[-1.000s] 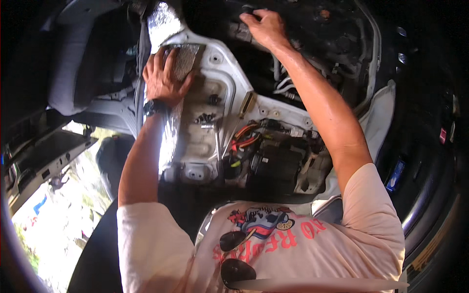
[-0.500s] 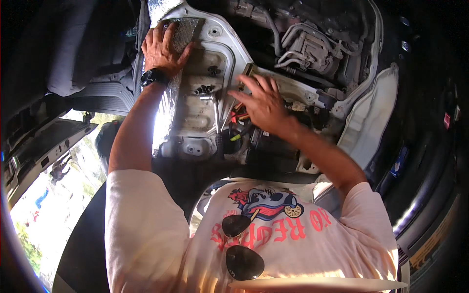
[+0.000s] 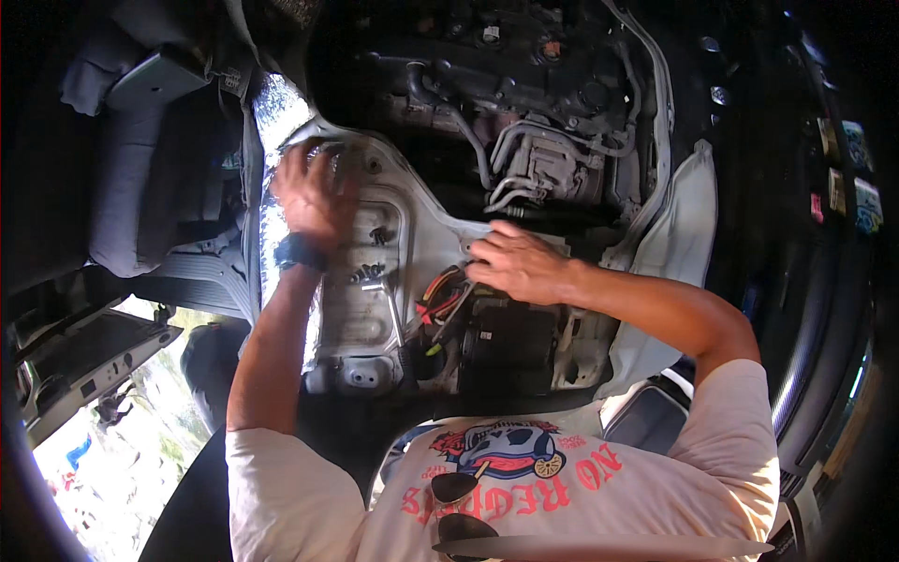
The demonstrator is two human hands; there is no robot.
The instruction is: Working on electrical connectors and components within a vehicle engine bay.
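Observation:
My left hand [image 3: 314, 197], blurred by motion and wearing a dark wristwatch [image 3: 300, 253], is over the far left end of a white metal panel [image 3: 426, 244], beside shiny foil insulation [image 3: 279, 108]. Its fingers are too smeared to read. At the panel's right edge, my right hand [image 3: 524, 266] has its fingers curled together; whatever lies between them is hidden. Between the two hands, a ratchet wrench [image 3: 391, 317] with a dark handle lies on the panel. Small dark fasteners [image 3: 367, 273] rest near its head. Red and orange wires [image 3: 438, 298] run beside the right hand.
Beyond the panel an engine [image 3: 552, 159] with metal pipes sits in an open bay. A black box [image 3: 508, 345] stands in the near cavity. On the left are a grey seat [image 3: 131, 187] and an open door [image 3: 94, 370]; a white body panel [image 3: 670, 281] rises at right.
My right hand has gone from spread fingers to curled fingers at the panel edge. My left hand has left its flat rest on the grey textured pad and is moving. The view has shifted, showing more engine.

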